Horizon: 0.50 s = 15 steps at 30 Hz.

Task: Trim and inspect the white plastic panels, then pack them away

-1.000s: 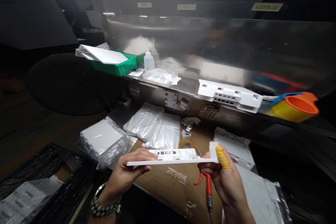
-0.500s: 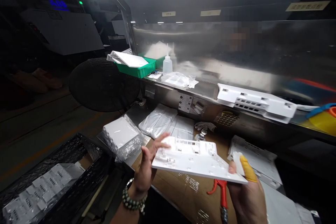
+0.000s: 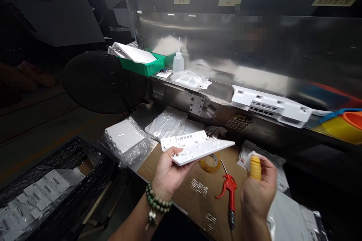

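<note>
A white plastic housing panel (image 3: 195,148), with slots along its raised back edge and small posts inside, rests tilted in my left hand (image 3: 171,171). The left thumb lies over its near corner; the other fingers are hidden underneath. My right hand (image 3: 258,180), a yellow covering on one digit, is off to the right, apart from the panel. Its fingers are closed on a small white piece (image 3: 249,158) that looks like folded cloth. Between the hands, a red air blow gun (image 3: 230,188) and a roll of yellowish tape (image 3: 210,163) lie on the cardboard (image 3: 192,199).
Bagged white panels (image 3: 124,137) lie at the bench's left, above a black crate (image 3: 76,145) of wrapped parts. The shelf holds a green tray (image 3: 144,68), a squeeze bottle (image 3: 178,62) and a white housing (image 3: 268,107). More white parts (image 3: 294,211) lie at right.
My right hand has let go of the panel and drawn away to the right. My left hand has gone from open fingers at its edge to supporting it from below, turned and tilted.
</note>
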### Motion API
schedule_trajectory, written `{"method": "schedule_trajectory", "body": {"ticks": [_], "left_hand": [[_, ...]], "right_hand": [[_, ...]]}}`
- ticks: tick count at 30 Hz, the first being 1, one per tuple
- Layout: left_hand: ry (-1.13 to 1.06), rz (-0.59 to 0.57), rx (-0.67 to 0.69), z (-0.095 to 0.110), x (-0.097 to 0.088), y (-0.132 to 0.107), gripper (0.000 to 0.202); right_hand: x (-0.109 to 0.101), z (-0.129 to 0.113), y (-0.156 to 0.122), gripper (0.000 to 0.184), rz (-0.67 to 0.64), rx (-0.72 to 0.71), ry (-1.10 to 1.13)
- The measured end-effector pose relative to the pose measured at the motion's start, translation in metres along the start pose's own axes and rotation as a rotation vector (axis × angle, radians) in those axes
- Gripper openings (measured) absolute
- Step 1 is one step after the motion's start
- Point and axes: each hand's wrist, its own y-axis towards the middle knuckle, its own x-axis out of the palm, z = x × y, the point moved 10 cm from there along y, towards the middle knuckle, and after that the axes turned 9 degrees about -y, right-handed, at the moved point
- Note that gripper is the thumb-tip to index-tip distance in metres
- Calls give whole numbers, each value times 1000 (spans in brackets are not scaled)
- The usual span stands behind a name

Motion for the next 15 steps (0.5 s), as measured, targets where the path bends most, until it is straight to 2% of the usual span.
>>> {"method": "schedule_trajectory", "body": {"ticks": [1, 3, 5, 6, 8, 11, 13, 15], "left_hand": [[-12, 11, 22, 0, 2, 2, 83], [-27, 29, 36, -4, 6, 5, 81], [-21, 41, 34, -10, 8, 6, 79], [-16, 44, 22, -13, 9, 6, 80], [9, 10, -30, -23, 13, 7, 80], [70, -103, -120, -34, 22, 6, 76], [99, -145, -130, -32, 22, 6, 73], [125, -141, -64, -21, 18, 7, 73]], "right_hand": [[7, -17, -9, 30, -46, -107, -84], [35, -50, -36, 23, -241, -314, -196], [61, -76, -66, 26, -395, -497, -225], [69, -86, -78, 29, -424, -562, -229], [79, -96, -94, 34, -428, -636, -234], [89, -101, -111, 33, -440, -700, -225], [88, -103, -117, 33, -465, -732, -196], [80, -103, -113, 33, -473, -712, -171]]}}
